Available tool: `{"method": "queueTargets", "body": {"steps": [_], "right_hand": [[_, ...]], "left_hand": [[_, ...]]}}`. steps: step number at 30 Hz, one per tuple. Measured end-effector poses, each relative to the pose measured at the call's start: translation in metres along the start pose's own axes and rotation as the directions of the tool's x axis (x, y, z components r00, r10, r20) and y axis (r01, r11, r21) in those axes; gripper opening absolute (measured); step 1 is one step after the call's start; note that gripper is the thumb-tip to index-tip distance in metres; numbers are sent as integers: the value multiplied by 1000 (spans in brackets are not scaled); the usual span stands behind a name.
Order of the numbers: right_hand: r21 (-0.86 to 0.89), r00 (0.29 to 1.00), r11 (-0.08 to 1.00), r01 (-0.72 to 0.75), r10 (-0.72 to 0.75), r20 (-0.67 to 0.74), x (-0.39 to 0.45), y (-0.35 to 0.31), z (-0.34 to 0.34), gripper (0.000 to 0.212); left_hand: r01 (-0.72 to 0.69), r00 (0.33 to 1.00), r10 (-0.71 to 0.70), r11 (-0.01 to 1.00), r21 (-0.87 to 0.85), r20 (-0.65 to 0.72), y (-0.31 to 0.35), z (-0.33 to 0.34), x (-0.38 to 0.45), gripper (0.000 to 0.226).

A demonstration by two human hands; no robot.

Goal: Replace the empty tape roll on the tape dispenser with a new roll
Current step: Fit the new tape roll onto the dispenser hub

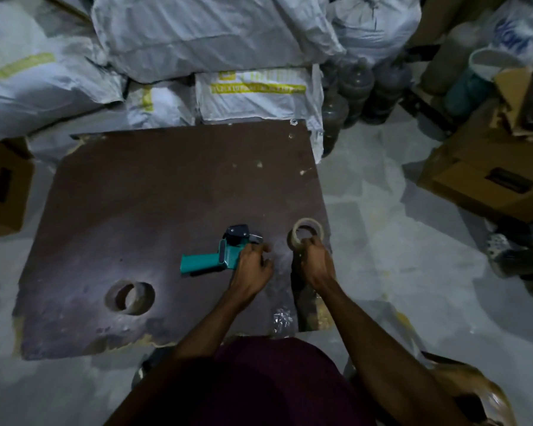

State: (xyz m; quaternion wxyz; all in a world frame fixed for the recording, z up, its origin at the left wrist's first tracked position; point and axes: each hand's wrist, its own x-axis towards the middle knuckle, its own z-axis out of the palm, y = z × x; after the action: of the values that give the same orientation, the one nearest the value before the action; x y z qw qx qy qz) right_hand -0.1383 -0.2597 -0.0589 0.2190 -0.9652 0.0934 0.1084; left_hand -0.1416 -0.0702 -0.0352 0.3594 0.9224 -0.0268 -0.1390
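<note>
A teal tape dispenser [219,256] lies on its side on the brown board [166,195], handle pointing left, dark roller head at the top. My left hand [253,269] rests on the dispenser's right end with fingers curled over the body. A new roll of clear tape [307,233] stands tilted near the board's right edge. My right hand [316,262] grips its lower rim. An empty cardboard core [130,297] lies on its side at the board's lower left.
White woven sacks [197,41] are piled behind the board. Cardboard boxes stand at the left [3,186] and right [486,176]. Dark bottles [360,93] cluster at the back right. A crumpled bit of clear film [282,318] lies near the board's front edge.
</note>
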Motion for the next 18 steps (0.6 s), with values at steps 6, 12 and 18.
{"method": "queueTargets", "body": {"steps": [6, 12, 18], "right_hand": [[202, 1000, 979, -2, -1, 11, -28, -11, 3, 37], [241, 981, 951, 192, -193, -20, -72, -31, 13, 46], [303, 872, 822, 482, -417, -255, -84, -49, 10, 47]], "left_hand": [[265, 964, -256, 910, -320, 69, -23, 12, 4, 31], [375, 927, -308, 744, -554, 213, -15, -3, -3, 24], [322, 944, -273, 632, -704, 186, -28, -19, -18, 15]]}}
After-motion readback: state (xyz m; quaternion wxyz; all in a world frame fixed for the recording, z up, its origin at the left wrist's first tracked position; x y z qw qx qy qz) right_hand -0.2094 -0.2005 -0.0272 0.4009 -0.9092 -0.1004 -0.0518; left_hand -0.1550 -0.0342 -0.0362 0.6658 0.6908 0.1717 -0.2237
